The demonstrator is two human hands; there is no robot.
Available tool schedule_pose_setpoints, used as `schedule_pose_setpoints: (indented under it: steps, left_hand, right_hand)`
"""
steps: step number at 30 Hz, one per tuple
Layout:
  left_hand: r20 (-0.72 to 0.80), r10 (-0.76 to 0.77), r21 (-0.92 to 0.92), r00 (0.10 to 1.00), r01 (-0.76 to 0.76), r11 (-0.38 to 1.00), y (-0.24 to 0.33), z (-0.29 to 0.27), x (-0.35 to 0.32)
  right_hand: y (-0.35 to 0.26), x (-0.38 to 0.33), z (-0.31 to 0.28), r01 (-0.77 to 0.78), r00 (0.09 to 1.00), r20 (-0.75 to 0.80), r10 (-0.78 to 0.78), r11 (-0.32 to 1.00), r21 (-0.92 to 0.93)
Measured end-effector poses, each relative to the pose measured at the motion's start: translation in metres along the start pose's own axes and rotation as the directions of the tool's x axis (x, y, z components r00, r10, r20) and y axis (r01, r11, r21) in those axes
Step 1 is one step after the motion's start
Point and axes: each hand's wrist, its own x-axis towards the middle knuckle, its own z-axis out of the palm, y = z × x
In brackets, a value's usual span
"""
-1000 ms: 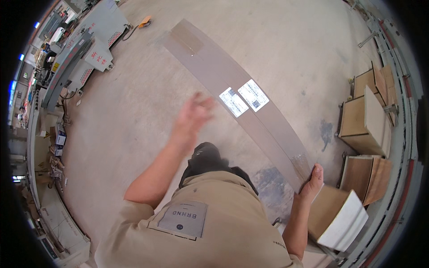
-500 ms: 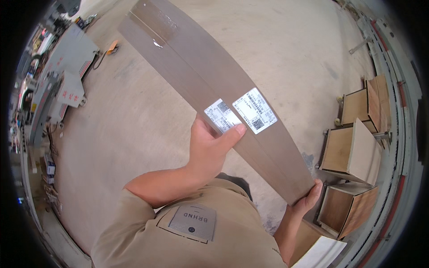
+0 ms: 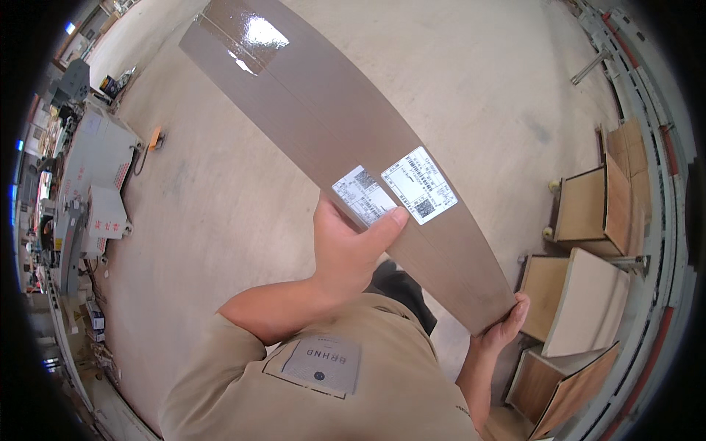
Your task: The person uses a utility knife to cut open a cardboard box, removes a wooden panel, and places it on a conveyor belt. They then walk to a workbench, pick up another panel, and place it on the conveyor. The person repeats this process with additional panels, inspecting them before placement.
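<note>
A long grey-brown wood-grain board stretches from the upper left down to the lower right, tilted across my body. A seam runs along its length; I cannot tell whether it is one piece or two laid together. My left hand grips its left edge near the middle, thumb on top over the lower corner of a white label. Beside that, a second white label is stuck on. At the near end, my right hand is wrapped round the corner, its palm partly hidden. Shiny clear film covers the far end.
A grey machine stands at the left, with an orange foot pedal on the concrete floor. Along the right are wooden box-like carts, a pale panel and a long metal rail.
Both hands keep the same grip on the board. The machine and the carts have shifted lower in view, and light now glares brightly off the film at the far end.
</note>
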Motion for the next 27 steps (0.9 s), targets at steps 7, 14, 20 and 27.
schedule_pose_setpoints:
  steps: [7, 14, 20, 27]
  left_hand:
    - [-0.027, 0.012, 0.001, 1.000, -0.012, 1.000, -0.024, 0.055, 0.150]
    - [-0.052, -0.003, -0.015, 0.999, 0.003, 1.000, -0.075, 0.076, 0.297]
    - [-0.103, -0.053, 0.058, 0.993, 0.059, 0.997, -0.115, 0.131, 0.483]
    - [-0.090, -0.046, 0.049, 0.995, 0.050, 0.998, -0.130, 0.160, 0.649]
  right_hand:
    - [0.001, 0.168, 0.069, 0.022, 0.999, 0.033, -0.020, 0.997, -0.071]
    - [0.044, 0.310, 0.134, -0.058, 0.996, 0.071, 0.061, 0.997, -0.052]
    - [0.055, 0.477, 0.226, -0.066, 0.998, 0.016, 0.068, 0.994, -0.081]
    - [0.074, 0.604, 0.317, -0.076, 0.996, 0.031, 0.079, 0.993, -0.085]
